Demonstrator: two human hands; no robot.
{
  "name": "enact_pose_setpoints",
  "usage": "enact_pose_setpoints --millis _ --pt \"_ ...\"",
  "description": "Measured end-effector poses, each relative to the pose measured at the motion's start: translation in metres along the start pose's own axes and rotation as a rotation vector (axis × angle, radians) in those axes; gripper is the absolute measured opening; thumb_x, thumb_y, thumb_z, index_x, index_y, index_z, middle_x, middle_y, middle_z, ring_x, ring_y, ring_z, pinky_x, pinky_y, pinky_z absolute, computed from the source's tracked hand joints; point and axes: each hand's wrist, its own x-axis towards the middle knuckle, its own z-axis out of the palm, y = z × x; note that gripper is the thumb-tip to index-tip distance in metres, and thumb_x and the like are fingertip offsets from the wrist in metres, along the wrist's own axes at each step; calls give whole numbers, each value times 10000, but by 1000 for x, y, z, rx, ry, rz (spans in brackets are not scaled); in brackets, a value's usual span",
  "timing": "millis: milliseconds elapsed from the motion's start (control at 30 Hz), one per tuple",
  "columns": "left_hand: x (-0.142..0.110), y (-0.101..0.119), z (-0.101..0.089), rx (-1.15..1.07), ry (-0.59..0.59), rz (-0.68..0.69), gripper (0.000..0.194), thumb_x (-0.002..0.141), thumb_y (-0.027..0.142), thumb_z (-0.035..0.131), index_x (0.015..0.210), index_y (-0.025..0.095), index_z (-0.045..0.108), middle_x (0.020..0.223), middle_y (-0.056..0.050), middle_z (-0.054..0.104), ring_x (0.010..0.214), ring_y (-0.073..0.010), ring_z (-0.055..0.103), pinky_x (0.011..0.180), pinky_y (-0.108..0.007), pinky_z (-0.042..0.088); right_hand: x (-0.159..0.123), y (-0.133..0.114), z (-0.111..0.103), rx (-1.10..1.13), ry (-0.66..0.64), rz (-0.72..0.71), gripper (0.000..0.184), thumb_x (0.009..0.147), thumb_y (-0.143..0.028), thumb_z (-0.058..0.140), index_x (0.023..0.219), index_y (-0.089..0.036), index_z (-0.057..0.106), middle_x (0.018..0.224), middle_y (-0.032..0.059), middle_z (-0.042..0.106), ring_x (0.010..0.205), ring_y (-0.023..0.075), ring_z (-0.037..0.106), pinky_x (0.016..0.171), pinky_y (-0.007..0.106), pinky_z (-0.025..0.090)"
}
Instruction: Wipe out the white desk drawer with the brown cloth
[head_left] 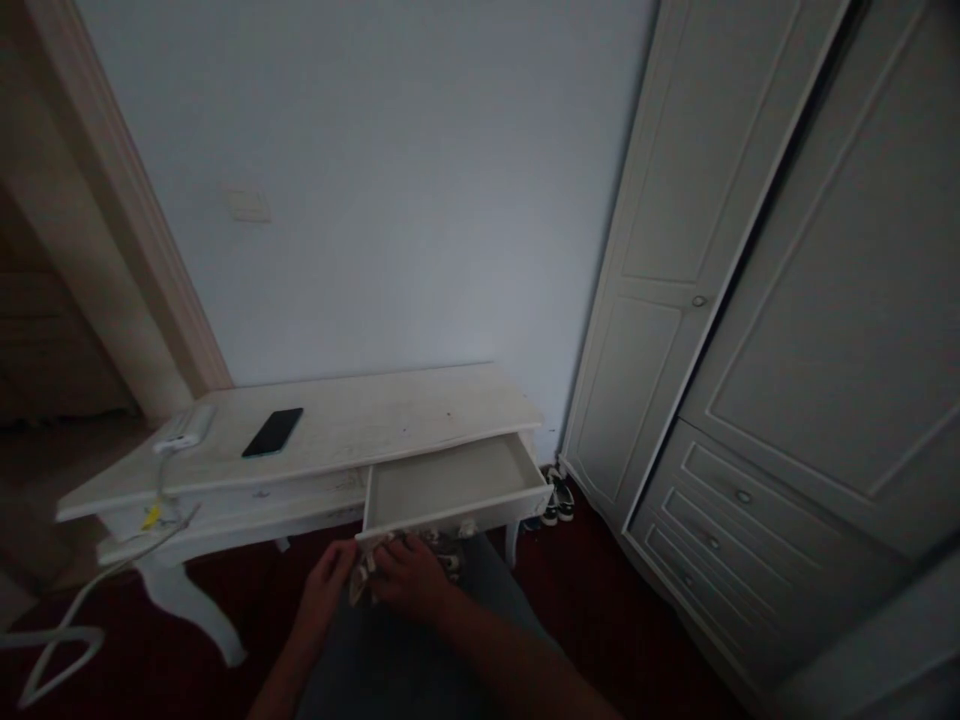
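A white drawer (450, 483) is pulled out from a white table (397, 405), and its inside shows bare. Against the drawer's front edge my right hand (412, 575) presses a crumpled brown-and-white patterned cloth (361, 580), its fingers closed over it. Part of the cloth bunches out to the right of that hand, below the drawer front. My left hand (330, 575) is at the drawer's front left corner, right beside the cloth. Its fingers are curled together; whether they pinch the cloth or the drawer's edge is too dark to tell.
A dark phone (273, 433) and a white power strip (184, 428) lie on the table's left part. A white cable (97, 580) hangs off that end. Shoes (559, 497) stand on the red floor beside the table, near a white wardrobe (645, 300).
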Motion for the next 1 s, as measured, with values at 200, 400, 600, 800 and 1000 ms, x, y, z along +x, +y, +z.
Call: enact_pose_setpoints --millis 200,400,600,800,1000 --pt "-6 11 10 4 -18 27 736 547 934 761 742 235 642 673 1 679 687 -230 667 651 -319 555 -33 24 -2 -2 15 -17 136 1061 -340 664 1082 -279 784 1232 52 751 1179 269 663 991 391 561" --pt "-2 8 9 35 -39 26 769 529 959 745 726 222 651 684 -15 704 699 -237 676 665 -325 547 -48 41 -23 7 141 239 325 990 -281 708 1313 -252 733 1316 154 684 1173 314 623 1035 495 544" --pt "9 2 -8 -32 -162 -26 701 504 859 825 786 224 728 793 -54 779 789 -298 731 712 -376 611 10 7 -39 115 108 343 447 932 -380 725 1355 -239 706 1360 148 644 1179 360 593 1013 528 537" --pt "15 -11 -24 -177 -182 -81 486 472 586 881 790 231 788 877 -89 832 975 -400 760 904 -496 634 33 -16 -9 154 23 178 298 1069 -366 584 1326 -324 729 1367 55 692 1151 310 637 989 465 568" --pt "9 -19 -21 -316 -319 -167 392 639 423 791 967 212 826 1045 -93 847 987 -338 781 894 -434 622 -1 6 17 106 -19 57 185 1039 -397 676 1172 -329 787 1301 25 743 1142 271 669 1002 412 579"
